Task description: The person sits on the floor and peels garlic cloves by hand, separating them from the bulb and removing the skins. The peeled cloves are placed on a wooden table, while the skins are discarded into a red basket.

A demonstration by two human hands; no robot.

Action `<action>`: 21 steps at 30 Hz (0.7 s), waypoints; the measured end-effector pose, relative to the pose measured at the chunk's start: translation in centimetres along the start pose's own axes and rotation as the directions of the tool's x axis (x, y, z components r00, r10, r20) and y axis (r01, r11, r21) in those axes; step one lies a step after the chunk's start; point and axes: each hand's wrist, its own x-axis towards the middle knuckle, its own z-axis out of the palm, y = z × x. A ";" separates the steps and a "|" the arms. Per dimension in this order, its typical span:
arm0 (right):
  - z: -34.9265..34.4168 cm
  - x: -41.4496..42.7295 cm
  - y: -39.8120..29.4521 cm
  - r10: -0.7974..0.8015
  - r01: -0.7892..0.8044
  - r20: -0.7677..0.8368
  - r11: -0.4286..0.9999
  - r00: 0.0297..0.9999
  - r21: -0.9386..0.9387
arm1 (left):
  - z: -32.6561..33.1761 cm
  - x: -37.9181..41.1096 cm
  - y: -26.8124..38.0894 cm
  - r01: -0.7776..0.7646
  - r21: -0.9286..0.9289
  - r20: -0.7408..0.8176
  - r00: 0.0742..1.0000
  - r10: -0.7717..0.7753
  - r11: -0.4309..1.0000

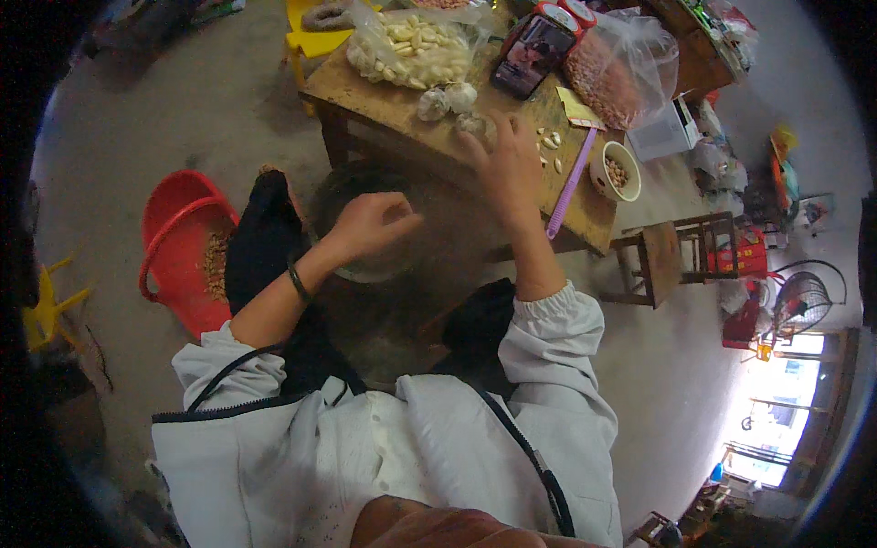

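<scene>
My right hand (510,161) reaches over the front of the wooden table (384,113), its thumb and fingers around a garlic bulb (475,126). Two more whole bulbs (447,101) sit just beyond it. Several loose garlic cloves (550,142) lie to the right of that hand. My left hand (373,222) hovers between my knees, above a round basin (373,272), with its fingers curled. Whether anything is inside them cannot be seen. Farther back on the table stands a clear plastic bag of peeled garlic cloves (414,48).
A purple plastic strip (572,181) and a cup of nuts (616,171) are at the table's right edge. Behind them are a phone (534,55) and a bag of pink peanuts (603,79). A red basket (181,240) stands left of my leg, a wooden stool (658,264) to the right.
</scene>
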 end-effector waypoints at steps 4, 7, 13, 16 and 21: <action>1.6 0.7 0.2 -0.024 0.024 0.016 0.999 1.000 -0.022 | 0.5 0.2 -3.1 0.149 -0.071 0.000 0.989 -0.149 0.986; 1.8 0.9 -0.1 -0.003 0.007 0.052 0.997 0.999 -0.071 | 0.4 0.6 -3.9 0.130 -0.196 -0.007 0.991 -0.134 0.972; 2.8 2.1 0.3 -0.020 0.022 -0.065 1.000 0.998 0.021 | 0.1 0.8 -5.5 0.168 -0.195 -0.039 0.983 -0.178 0.966; 2.7 4.5 0.4 0.003 -0.003 -0.001 0.988 1.000 0.157 | 0.4 0.9 -5.2 0.151 -0.164 -0.058 0.985 -0.162 0.975; 3.3 8.8 1.5 0.015 -0.106 0.403 0.973 0.915 0.204 | 1.0 1.5 -5.2 0.148 -0.191 -0.074 0.984 -0.165 0.970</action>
